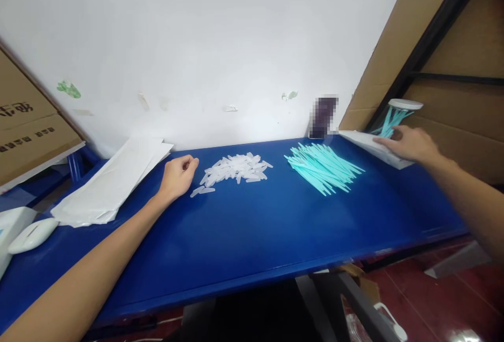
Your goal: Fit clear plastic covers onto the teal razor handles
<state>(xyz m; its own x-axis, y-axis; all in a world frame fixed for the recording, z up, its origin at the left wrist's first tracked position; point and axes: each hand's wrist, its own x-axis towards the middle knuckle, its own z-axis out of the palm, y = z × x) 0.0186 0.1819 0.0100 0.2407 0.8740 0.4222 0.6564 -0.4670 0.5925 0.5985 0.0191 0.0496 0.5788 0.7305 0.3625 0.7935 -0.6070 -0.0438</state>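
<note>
Small translucent white pieces (236,167) lie in a loose pile on the blue table (244,226). Just left of them rests my left hand (180,176), its fingers curled closed; what they hold, if anything, is hidden. To the right of the white pile is a heap of thin turquoise sticks (325,167). At the far right, my right hand (411,144) reaches to more turquoise sticks (389,121) beside a round white lid or container rim (405,104). Its fingers are bent over a white box (378,147), and whether they grip anything is unclear.
White paper sheets or bags (114,182) lie at the left, with a white rounded device (33,236) nearby. A pixelated dark object (323,117) leans on the white wall (220,42). Cardboard (31,121) stands at both sides.
</note>
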